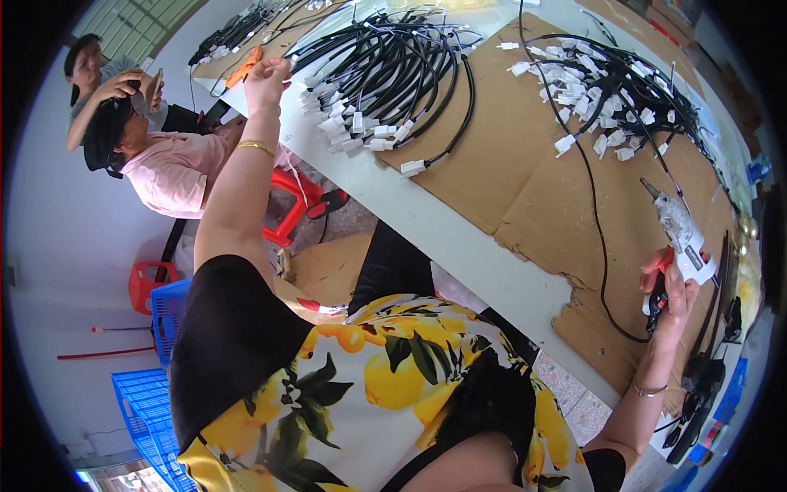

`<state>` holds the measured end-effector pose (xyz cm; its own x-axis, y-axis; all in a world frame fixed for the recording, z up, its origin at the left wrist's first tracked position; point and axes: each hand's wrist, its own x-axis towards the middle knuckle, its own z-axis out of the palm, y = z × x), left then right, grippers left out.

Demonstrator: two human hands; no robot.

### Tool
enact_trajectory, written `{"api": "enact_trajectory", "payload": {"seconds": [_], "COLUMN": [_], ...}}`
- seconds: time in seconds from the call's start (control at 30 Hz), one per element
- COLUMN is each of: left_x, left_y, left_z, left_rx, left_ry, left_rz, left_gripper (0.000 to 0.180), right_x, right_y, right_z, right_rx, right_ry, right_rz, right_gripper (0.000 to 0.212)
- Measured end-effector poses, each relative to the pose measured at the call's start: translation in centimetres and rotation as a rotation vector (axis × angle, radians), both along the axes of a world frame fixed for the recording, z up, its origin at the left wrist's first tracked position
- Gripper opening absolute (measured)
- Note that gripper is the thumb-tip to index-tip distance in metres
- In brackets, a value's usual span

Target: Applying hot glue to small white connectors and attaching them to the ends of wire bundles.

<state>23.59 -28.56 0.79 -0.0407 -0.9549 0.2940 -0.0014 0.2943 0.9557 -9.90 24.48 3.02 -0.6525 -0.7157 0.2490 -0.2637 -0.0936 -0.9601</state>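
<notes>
My right hand (677, 293) is wrapped round the grip of a white hot glue gun (680, 228) with a red trigger, its nozzle angled up and away over the cardboard. Stretched out to the far left, my left hand (268, 82) has its fingers curled together at the table's edge. What those fingers hold, if anything, is too small to make out. Beside them lies a fanned bundle of black cables (443, 90) with white connectors, and an orange tool (243, 67) is just behind. A second heap of white connectors (602, 98) on black cables is at the far right.
Brown cardboard (492, 180) with a torn edge covers much of the white table (361, 176). A black cord (597, 213) runs across it. Two people, one in a pink shirt (168, 176), are at the left. Red stools (287, 201) and blue crates (143, 410) stand on the floor.
</notes>
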Motion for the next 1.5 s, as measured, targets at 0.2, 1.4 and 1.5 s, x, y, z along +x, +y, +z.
{"api": "enact_trajectory", "payload": {"seconds": [0.2,1.4,1.5], "left_x": [-0.3,-22.0,-24.9], "left_y": [3.8,21.1,24.1], "left_z": [-1.3,3.1,3.4], "left_rx": [-0.283,-0.739,-0.810], "left_ry": [-0.395,-0.614,-0.945], "left_rz": [0.013,-0.742,-0.707], "left_gripper": [0.018,0.028,0.043], "right_x": [-0.9,-2.9,-2.6], "right_y": [0.6,0.3,0.2], "right_z": [-0.4,-1.0,-0.7], "right_rx": [-0.025,-0.058,-0.100], "right_ry": [-0.045,-0.200,-0.262], "right_rz": [0.095,0.058,0.008], "right_gripper": [0.034,0.050,0.050]}}
